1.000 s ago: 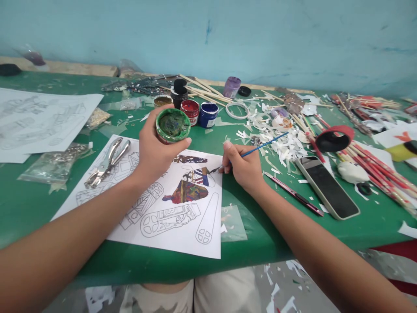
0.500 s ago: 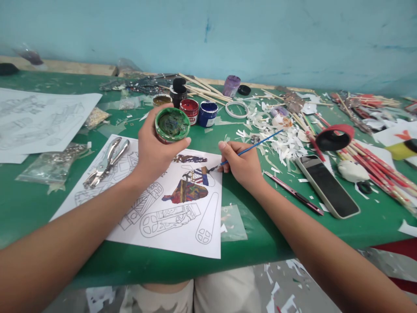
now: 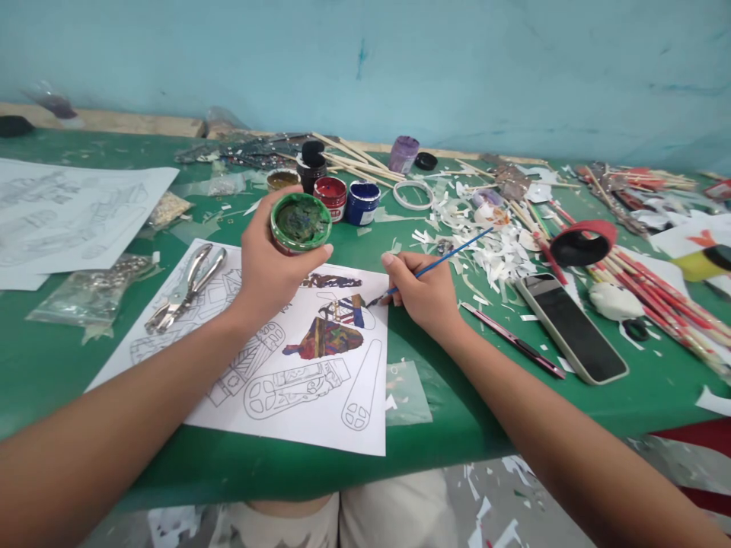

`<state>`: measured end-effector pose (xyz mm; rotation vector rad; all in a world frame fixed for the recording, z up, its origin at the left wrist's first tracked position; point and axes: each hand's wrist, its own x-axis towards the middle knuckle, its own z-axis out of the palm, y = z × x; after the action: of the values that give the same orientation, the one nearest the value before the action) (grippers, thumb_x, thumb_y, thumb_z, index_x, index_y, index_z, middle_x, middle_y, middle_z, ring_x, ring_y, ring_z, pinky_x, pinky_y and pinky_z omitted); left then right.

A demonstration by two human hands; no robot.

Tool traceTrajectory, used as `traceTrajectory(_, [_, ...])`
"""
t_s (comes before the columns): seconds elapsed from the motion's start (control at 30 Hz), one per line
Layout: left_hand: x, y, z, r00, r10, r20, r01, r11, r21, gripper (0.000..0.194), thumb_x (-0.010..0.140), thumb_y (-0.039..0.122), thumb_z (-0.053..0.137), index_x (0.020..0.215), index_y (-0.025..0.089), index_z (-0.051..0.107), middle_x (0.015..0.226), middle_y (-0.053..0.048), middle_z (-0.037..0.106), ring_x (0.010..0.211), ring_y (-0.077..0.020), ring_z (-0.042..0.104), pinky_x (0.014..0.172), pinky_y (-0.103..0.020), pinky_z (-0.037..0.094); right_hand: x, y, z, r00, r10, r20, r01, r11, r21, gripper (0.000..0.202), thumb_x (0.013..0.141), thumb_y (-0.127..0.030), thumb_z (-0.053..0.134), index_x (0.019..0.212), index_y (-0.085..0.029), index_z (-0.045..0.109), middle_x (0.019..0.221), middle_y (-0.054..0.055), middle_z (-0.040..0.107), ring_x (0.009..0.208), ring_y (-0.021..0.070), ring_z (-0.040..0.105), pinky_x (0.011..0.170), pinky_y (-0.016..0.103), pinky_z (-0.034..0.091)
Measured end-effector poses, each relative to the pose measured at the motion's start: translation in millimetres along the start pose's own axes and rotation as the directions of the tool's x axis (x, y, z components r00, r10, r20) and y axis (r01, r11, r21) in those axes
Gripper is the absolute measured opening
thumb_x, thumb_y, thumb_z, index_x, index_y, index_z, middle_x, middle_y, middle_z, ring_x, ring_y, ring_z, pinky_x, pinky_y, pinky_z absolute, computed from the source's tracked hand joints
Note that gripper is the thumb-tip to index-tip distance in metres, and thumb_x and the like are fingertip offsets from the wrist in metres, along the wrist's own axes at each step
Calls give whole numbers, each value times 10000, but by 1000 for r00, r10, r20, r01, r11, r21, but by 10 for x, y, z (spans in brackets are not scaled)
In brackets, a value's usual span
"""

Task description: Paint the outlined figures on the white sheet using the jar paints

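Desk (image 3: 439, 441), green-covered. Printed paper sheet (image 3: 320, 432), white, flat, partly painted outlines. Slim blue paintbrush (image 3: 457, 250), pinched in right hand (image 3: 426, 293), dark bristles near sheet's right edge; contact unclear. Round green-rimmed paint jar (image 3: 300, 221), tilted, clasped in left hand (image 3: 268, 262) above sheet. Beyond: red paint jar (image 3: 336, 209), blue paint jar (image 3: 362, 208). Versus one second earlier: brush steeper, green-rimmed jar still held.

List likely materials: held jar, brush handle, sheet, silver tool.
Jar: likely plastic, possibly glass; glossy, but green smears partly mask the surface.
Brush handle: coated wood or plastic; slim, smooth, even blue.
Sheet: paper, matte white; thin, flat, crisp dark outlines.
Silver tool: metal, probably polished or plated; bright, mirror-like highlights.
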<state>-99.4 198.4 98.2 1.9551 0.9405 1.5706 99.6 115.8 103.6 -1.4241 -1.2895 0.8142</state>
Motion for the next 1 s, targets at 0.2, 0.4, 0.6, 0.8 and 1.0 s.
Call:
traceTrajectory(0.2, [0,6,2,1000,-1,-8,0,1000,-12,653,616,271,884,1194,339,590,1187,8,658,1085,-230,663,951,-384,594,5,-4,9,1000,-14,0,14,1000,1,519,856,-517,624,488,-224,403,406,-59,422,386,105,540,409,230,390])
traceTrajectory(0.4, [0,-4,12,1000,8,-20,-9,1000,-8,666,603,285,874,1210,274,600,1182,-20,664,1069,-232,664,943,-400,589,-1,2,1,1000,-4,-2,4,1000,13,507,850,-502,635,490,-227,408,407,-61,417,383,98,508,411,229,420])
traceTrajectory(0.6, [1,21,15,1000,4,-16,-4,1000,-27,645,608,245,866,1195,294,605,1169,-11,672,1061,-227,669,923,-381,598,7,1,-5,1000,2,0,-2,1000,25,472,864,-450,620,495,-223,433,404,-65,434,367,92,511,413,222,438])
traceTrajectory(0.8, [0,36,9,1000,-5,-15,5,1000,-23,640,612,237,868,1189,323,606,1165,-2,674,1051,-219,673,896,-364,614,5,5,3,1000,4,-3,-4,1000,29,488,853,-490,633,494,-220,445,401,-63,431,374,92,508,419,224,440])
traceTrajectory(1.0, [3,14,6,1000,14,-4,-15,1000,-10,641,622,291,877,1194,328,592,1165,8,669,1073,-236,672,913,-395,612,-2,-7,-4,1000,1,-2,0,1000,28,499,853,-519,622,494,-221,443,402,-58,435,372,99,524,407,226,417])
